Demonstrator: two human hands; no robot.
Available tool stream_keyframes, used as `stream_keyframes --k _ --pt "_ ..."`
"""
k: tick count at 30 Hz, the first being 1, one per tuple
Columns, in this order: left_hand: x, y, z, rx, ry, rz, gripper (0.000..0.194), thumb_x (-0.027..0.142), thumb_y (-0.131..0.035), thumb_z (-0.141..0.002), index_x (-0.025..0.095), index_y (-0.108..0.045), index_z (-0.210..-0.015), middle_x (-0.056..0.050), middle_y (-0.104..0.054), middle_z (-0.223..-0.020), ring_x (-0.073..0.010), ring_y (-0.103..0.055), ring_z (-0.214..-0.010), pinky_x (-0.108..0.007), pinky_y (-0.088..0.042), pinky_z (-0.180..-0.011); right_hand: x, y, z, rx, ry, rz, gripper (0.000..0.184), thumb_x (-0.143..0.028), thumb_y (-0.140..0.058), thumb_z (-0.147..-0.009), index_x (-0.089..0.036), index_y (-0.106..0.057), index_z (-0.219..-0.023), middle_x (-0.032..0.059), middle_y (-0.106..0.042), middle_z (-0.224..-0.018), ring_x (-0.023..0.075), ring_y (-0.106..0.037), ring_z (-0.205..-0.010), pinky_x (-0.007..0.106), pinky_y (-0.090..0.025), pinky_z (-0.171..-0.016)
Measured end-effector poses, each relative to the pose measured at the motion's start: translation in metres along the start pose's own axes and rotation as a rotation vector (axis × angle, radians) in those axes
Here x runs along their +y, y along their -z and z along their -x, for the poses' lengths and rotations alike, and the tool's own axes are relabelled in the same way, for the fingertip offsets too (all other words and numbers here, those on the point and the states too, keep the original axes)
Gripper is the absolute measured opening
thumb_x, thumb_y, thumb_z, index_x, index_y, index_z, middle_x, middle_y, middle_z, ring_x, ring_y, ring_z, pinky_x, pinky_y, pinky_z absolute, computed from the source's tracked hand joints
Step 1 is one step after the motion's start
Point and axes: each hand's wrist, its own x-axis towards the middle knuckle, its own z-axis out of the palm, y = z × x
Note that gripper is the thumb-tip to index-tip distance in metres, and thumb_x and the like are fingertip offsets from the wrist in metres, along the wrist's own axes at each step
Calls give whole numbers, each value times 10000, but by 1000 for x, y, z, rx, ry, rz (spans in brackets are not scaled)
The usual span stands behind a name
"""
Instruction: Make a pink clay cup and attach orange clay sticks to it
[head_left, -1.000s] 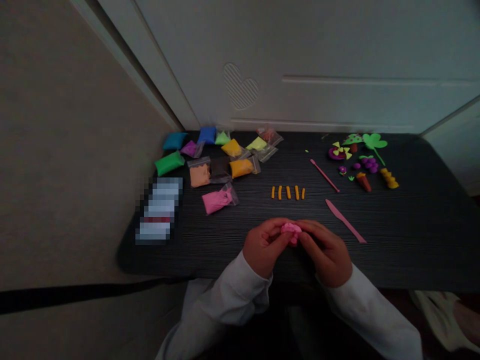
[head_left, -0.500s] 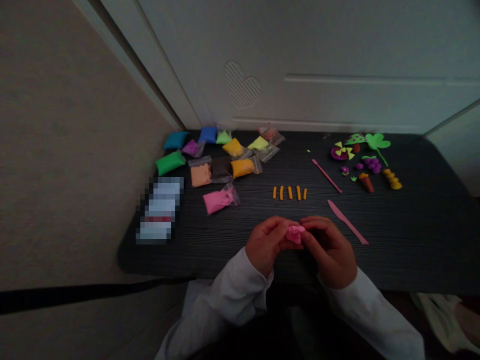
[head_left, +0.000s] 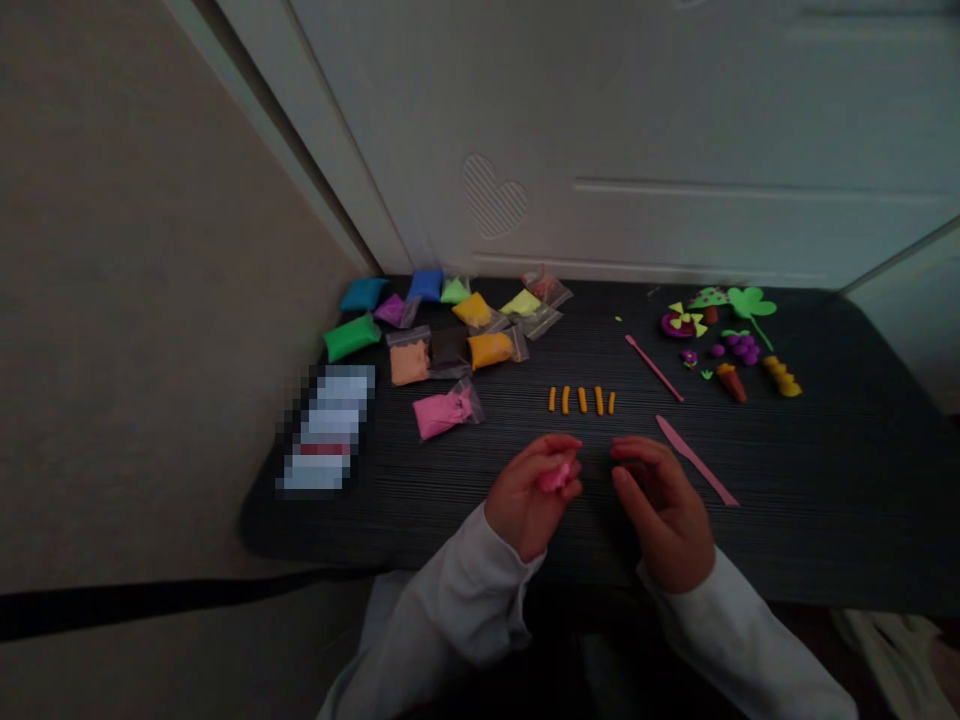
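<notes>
A lump of pink modelling clay [head_left: 555,478] rests in the fingers of my left hand [head_left: 531,498], which are curled around it. My right hand [head_left: 664,510] is held a short way to the right, its thumb and fingers apart and nothing between them. Beyond both hands, several short orange clay strips [head_left: 582,400] lie side by side in a row on the dark table [head_left: 450,510]. A pink plastic knife [head_left: 696,460] lies just right of my right hand, and a thin pink modelling tool [head_left: 654,368] lies farther back.
At the left back are bags of coloured clay, among them an opened pink bag [head_left: 448,410] and a green one [head_left: 352,338]. A blurred-out phone-like object [head_left: 328,430] lies at the left edge. Finished clay pieces, including purple grapes [head_left: 741,347] and a green leaf shape [head_left: 750,303], stand at the right back.
My hands have come apart; the right has let go of the pink clay, which now sits in the left hand alone. The view has tilted slightly upward.
</notes>
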Motion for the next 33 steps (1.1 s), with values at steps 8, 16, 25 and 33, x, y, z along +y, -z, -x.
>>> stream_keyframes --k 8,16,25,33 --pt "1 -3 3 79 -14 -68 322 73 -649 -666 169 -554 -959 -17 -591 -843 -114 -617 -780 -173 -492 -626 1 0 -1 36 -21 -48 177 -279 -494 -815 -212 -558 -965 83 -531 -1064 204 -507 -1015 344 -464 -789" --pt "7 5 -1 28 -108 77 340 413 -417 -842 157 -543 -657 93 -215 -324 -29 -178 -270 -125 -135 -283 7 0 -3 106 -23 -109 204 -322 -476 -822 -202 -567 -959 79 -550 -1022 184 -543 -879 395 -444 -813" --pt "4 -9 10 100 -262 -79 210 384 -485 -816 199 -542 -896 88 -425 -418 -24 -262 -240 -111 -151 -247 1 1 -4 189 24 -146 247 -338 -439 -839 -198 -552 -1010 77 -560 -985 168 -566 -832 333 -498 -687" --pt "-1 -17 17 78 -306 -143 285 366 -507 -806 201 -535 -1038 63 -513 -424 -57 -416 -287 -122 -271 -266 -14 -8 7 149 166 -181 292 -282 -406 -861 -216 -476 -1137 94 -527 -1158 205 -520 -1058 429 -416 -915"
